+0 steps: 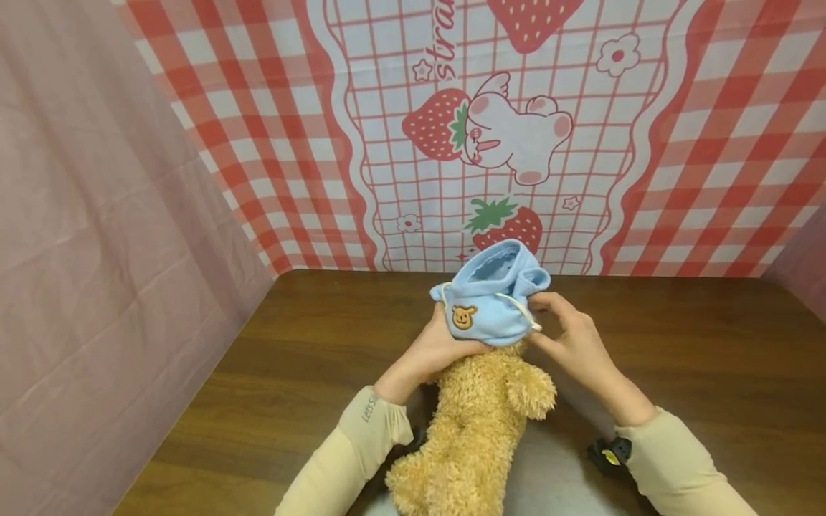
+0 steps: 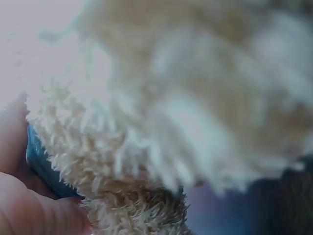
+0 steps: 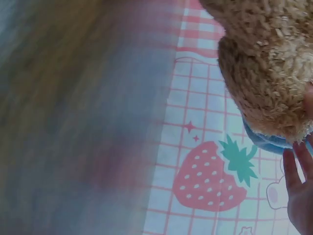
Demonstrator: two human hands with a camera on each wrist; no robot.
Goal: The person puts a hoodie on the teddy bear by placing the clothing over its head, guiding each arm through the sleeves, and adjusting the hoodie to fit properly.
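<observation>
Grip of the left hand (image 1: 445, 344) grasps the near left edge of a small blue garment (image 1: 490, 326), its thumb lying along the lower border at about seven o'clock. From the left wrist, blue cloth shows between that hand's thumb and fingers, close against fur. On the other side, at about four o'clock, the right hand (image 1: 577, 351) pinches the garment's edge between thumb and fingers; the view from the right wrist has its fingertips at the blue cloth, beside fur.

A golden, curly-furred stuffed toy (image 1: 474, 423) lies on the brown wooden counter (image 1: 303, 358), body running towards six o'clock, with the garment over its far end. One stubby arm sticks out at four o'clock from the garment, and a leg points to about seven o'clock. The garment's wide mouth gapes towards twelve, a short sleeve (image 1: 535, 280) juts out at two o'clock, and a bear-face patch (image 1: 463, 317) sits at about eight. A white cord (image 1: 518, 308) hangs across its right side, the tip near the right thumb.

Both forearms wear cream sleeves (image 1: 680, 462). Beyond the counter, at twelve, hangs a red-checked strawberry cloth (image 1: 387, 143); a pink curtain (image 1: 110, 251) hangs at ten.
</observation>
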